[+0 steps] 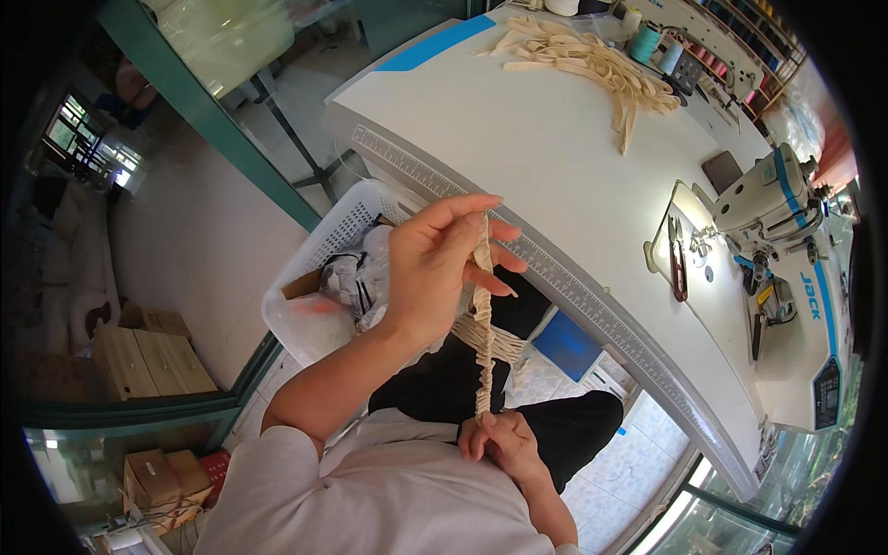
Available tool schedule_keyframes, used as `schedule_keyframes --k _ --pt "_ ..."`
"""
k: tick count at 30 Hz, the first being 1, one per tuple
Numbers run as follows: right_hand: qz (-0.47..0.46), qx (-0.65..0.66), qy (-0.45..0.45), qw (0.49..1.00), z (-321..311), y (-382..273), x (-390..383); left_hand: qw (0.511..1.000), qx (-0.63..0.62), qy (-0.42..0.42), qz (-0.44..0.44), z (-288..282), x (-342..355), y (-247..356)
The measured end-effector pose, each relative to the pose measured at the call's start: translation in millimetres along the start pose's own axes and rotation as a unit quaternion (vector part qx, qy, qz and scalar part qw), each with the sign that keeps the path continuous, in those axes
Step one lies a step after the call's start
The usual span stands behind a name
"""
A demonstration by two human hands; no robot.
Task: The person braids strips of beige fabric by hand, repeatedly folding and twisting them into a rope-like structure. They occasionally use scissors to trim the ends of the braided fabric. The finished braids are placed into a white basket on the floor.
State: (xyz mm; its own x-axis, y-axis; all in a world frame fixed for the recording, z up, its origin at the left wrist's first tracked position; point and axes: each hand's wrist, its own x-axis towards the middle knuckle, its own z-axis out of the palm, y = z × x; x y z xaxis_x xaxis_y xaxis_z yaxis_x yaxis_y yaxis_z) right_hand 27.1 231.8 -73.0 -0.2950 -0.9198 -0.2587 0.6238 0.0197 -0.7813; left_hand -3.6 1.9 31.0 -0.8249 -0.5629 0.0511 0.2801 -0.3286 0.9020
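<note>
A cream gathered fabric strip [485, 342] hangs stretched in front of my torso, ruffled along its length. My left hand [435, 264] is raised near the table's edge and pinches the strip's upper end between thumb and forefinger, the other fingers apart. Lower down, close to my shirt, my right hand [504, 442] is closed around the strip's lower end. Beside the strip, a bundle of cream cords or strips [495, 340] lies over my dark-clad lap, partly hidden by my left hand and the strip.
The white table [555, 139] has a ruler along its near edge. A pile of cream fabric strips [583, 60] lies at its far side. At right stand a sewing machine [777, 199] and scissors [679, 264]. A white plastic basket [319, 250] with bags is left of my hand.
</note>
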Motion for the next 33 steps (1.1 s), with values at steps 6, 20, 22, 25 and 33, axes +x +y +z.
schedule_keyframes --k 6,20,22,25,33 --pt "-0.003 0.009 0.003 1.0 1 1 0 1.0 -0.024 -0.009 -0.007 2 0 0" --pt "0.013 0.0 0.01 1.0 2 1 1 0.999 -0.006 -0.039 0.023 0 0 -2" --pt "0.011 -0.002 -0.006 1.0 1 1 2 0.999 -0.008 -0.037 0.023 -1 0 -4" --pt "0.004 0.0 -0.031 1.0 -3 3 -1 0.999 -0.026 -0.031 0.019 -4 0 -5" --pt "-0.072 0.05 0.068 0.994 -8 14 -18 1.0 -0.001 0.017 0.024 -14 7 -4"
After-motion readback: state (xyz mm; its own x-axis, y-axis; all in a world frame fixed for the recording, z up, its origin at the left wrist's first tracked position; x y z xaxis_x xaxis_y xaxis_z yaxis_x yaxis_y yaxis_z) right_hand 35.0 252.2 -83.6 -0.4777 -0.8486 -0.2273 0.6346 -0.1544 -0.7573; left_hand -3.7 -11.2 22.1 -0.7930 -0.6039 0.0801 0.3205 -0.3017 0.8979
